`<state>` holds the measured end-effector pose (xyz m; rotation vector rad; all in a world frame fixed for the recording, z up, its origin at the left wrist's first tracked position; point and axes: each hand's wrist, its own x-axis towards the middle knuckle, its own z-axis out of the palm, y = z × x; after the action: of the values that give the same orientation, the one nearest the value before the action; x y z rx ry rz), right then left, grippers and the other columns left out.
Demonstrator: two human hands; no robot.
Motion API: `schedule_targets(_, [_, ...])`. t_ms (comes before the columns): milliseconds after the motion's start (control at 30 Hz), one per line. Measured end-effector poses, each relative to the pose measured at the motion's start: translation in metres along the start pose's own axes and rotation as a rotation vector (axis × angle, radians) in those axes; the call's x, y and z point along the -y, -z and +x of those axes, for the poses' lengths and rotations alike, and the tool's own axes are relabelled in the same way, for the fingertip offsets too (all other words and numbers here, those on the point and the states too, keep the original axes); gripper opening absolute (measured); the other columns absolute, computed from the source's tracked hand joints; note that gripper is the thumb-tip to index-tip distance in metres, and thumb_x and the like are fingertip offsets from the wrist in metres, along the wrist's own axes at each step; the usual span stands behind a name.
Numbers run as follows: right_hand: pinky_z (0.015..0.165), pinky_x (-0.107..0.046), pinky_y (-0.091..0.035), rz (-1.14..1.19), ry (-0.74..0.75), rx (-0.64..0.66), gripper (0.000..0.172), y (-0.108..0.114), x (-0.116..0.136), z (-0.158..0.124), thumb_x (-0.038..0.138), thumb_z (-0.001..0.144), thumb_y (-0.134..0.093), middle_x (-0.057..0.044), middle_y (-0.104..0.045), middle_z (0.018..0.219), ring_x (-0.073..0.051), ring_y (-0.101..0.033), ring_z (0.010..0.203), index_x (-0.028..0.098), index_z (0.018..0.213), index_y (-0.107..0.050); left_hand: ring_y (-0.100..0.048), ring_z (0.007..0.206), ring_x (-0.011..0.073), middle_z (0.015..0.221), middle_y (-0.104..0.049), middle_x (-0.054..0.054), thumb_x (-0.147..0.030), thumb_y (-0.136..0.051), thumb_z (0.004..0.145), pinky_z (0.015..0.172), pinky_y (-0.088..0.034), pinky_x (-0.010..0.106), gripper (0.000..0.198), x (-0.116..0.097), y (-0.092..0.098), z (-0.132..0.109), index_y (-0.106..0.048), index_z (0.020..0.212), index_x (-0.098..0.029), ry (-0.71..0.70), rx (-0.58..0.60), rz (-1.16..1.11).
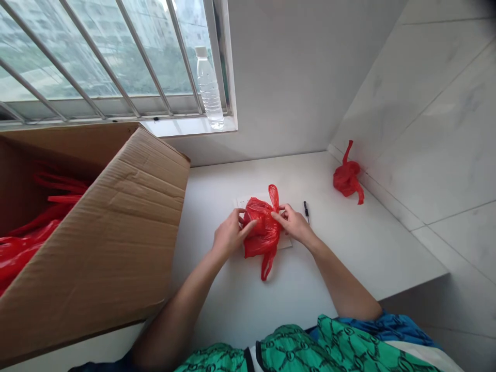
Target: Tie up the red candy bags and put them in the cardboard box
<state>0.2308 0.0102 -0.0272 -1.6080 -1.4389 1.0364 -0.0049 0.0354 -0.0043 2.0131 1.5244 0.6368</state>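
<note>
A red plastic bag (pixel 261 230) lies bunched up in front of me, one handle loop pointing away and another hanging toward me. My left hand (pixel 232 230) is at its left side, thumb across the front and fingers curled behind the edge. On the opposite side, my right hand (pixel 292 222) pinches the gathered plastic near the upper handle between thumb and fingers. Beneath the bag, a white paper or pad (pixel 287 242) shows only at its edges. What the bag contains is hidden.
A black pen (pixel 306 211) lies right of my right hand. Another knotted red bag (pixel 346 178) rests by the tiled wall. To the left stands a large cardboard box (pixel 116 227) holding red bags (pixel 50 217). A clear bottle (pixel 210 90) stands on the windowsill (pixel 186 125).
</note>
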Motion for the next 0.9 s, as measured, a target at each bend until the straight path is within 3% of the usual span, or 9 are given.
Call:
schedule_targets(133, [0.069, -0.032, -0.059, 0.219, 0.145, 0.018, 0.047, -0.008, 0.007, -0.001, 0.047, 0.085, -0.068, -0.001, -0.068, 0.093, -0.018, -0.067, 0.078, 0.025, 0.124, -0.051, -0.06, 0.069, 0.0152, 0.083, -0.066, -0.001, -0.037, -0.054, 0.094, 0.065, -0.043, 0.026, 0.033, 0.001, -0.016, 0.002, -0.052, 0.124, -0.025, -0.09, -0.006, -0.176])
schedule_targets(233, [0.077, -0.035, -0.06, 0.453, 0.206, -0.061, 0.054, -0.01, 0.011, 0.0, 0.044, 0.085, -0.069, -0.002, -0.066, 0.1, -0.019, -0.067, 0.087, 0.025, 0.13, -0.047, -0.059, 0.071, 0.014, 0.078, -0.061, -0.003, -0.035, -0.05, 0.096, 0.069, -0.047, 0.025, 0.042, 0.004, -0.018, -0.003, -0.042, 0.135, -0.024, -0.134, -0.041, -0.465])
schedule_targets(300, [0.078, -0.035, -0.061, 0.498, 0.199, -0.098, 0.057, -0.008, 0.01, 0.001, 0.044, 0.085, -0.07, -0.003, -0.066, 0.105, -0.019, -0.067, 0.092, 0.025, 0.132, -0.046, -0.06, 0.072, 0.0139, 0.082, -0.062, -0.002, -0.036, -0.053, 0.094, 0.07, -0.049, 0.026, 0.048, 0.008, -0.016, -0.007, -0.039, 0.138, -0.023, -0.119, -0.025, -0.529])
schedule_targets(433, [0.063, -0.03, -0.061, 0.38, 0.058, -0.066, 0.052, 0.003, -0.005, 0.006, 0.049, 0.089, -0.064, -0.005, -0.069, 0.101, -0.018, -0.069, 0.082, 0.022, 0.131, -0.05, -0.061, 0.071, 0.0145, 0.087, -0.064, 0.0, -0.035, -0.058, 0.091, 0.067, -0.048, 0.026, 0.046, 0.013, -0.008, -0.015, -0.047, 0.134, -0.024, -0.07, 0.068, -0.262])
schedule_targets(567, [0.053, -0.028, -0.057, 0.291, -0.064, 0.07, 0.033, 0.009, -0.015, 0.009, 0.047, 0.092, -0.058, -0.005, -0.072, 0.086, -0.019, -0.07, 0.069, 0.019, 0.11, -0.065, -0.061, 0.069, 0.0145, 0.095, -0.066, 0.001, -0.045, -0.054, 0.094, 0.066, -0.047, 0.028, 0.045, 0.005, -0.003, -0.013, -0.048, 0.134, -0.026, -0.054, -0.003, -0.089])
schedule_targets(667, [0.062, -0.032, -0.06, 0.375, -0.09, 0.169, 0.037, 0.001, -0.006, 0.005, 0.051, 0.094, -0.057, -0.005, -0.073, 0.089, -0.02, -0.071, 0.072, 0.02, 0.112, -0.066, -0.065, 0.075, 0.0162, 0.107, -0.068, 0.005, -0.048, -0.053, 0.095, 0.07, -0.049, 0.029, 0.044, -0.005, -0.009, -0.005, -0.05, 0.133, -0.027, -0.048, -0.024, -0.091])
schedule_targets(767, [0.08, -0.037, -0.06, 0.527, -0.025, 0.261, 0.044, -0.016, 0.01, -0.003, 0.055, 0.095, -0.054, -0.006, -0.074, 0.102, -0.022, -0.072, 0.088, 0.022, 0.122, -0.063, -0.068, 0.082, 0.0187, 0.11, -0.068, 0.007, -0.038, -0.059, 0.091, 0.075, -0.052, 0.031, 0.043, -0.01, -0.02, 0.002, -0.051, 0.132, -0.025, -0.054, 0.012, -0.187])
schedule_targets(833, [0.091, -0.037, -0.056, 0.555, 0.071, 0.234, 0.044, -0.025, 0.017, -0.007, 0.054, 0.093, -0.058, -0.006, -0.072, 0.113, -0.023, -0.069, 0.101, 0.022, 0.124, -0.062, -0.069, 0.086, 0.0186, 0.109, -0.068, 0.007, -0.028, -0.06, 0.089, 0.076, -0.053, 0.03, 0.044, -0.01, -0.026, 0.002, -0.049, 0.131, -0.024, -0.072, 0.029, -0.351])
schedule_targets(900, [0.094, -0.036, -0.054, 0.544, 0.158, 0.125, 0.043, -0.03, 0.019, -0.01, 0.052, 0.09, -0.064, -0.006, -0.071, 0.116, -0.023, -0.067, 0.106, 0.022, 0.12, -0.064, -0.069, 0.087, 0.0176, 0.11, -0.067, 0.007, -0.026, -0.058, 0.09, 0.075, -0.055, 0.029, 0.041, -0.007, -0.029, 0.0, -0.048, 0.13, -0.022, -0.085, 0.038, -0.559])
